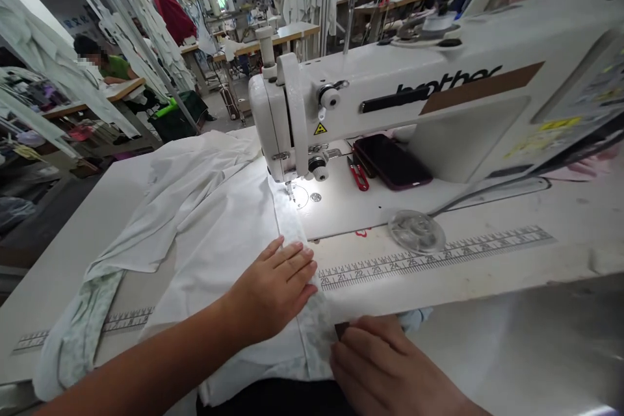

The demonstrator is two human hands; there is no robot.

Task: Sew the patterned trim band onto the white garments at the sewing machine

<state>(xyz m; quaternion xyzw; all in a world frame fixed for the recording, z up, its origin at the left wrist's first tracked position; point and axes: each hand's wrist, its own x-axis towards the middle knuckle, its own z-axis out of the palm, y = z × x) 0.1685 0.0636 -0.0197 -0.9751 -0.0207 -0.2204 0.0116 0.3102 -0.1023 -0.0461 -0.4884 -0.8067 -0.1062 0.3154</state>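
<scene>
White fabric [229, 221] lies across the sewing machine table, with a pale green patterned band [319, 318] along its right edge. The band runs up under the presser foot [290, 192] of a white sewing machine [273, 123], where a lamp lights it. My left hand [273, 283] rests flat on the fabric and band just in front of the foot, fingers stretched out. At the table's front edge, my right hand [380, 361] is closed with curled fingers at the band's lower right edge. Its fingertips are partly hidden. A small dark brown patch [341, 330] shows beside its fingers.
On the machine bed lie red thread snips [358, 175] and a dark phone [392, 161]. A clear plastic bobbin-like disc [416, 231] sits near the printed ruler [439, 257]. Behind are other worktables, hanging fabric and a person in green [114, 68].
</scene>
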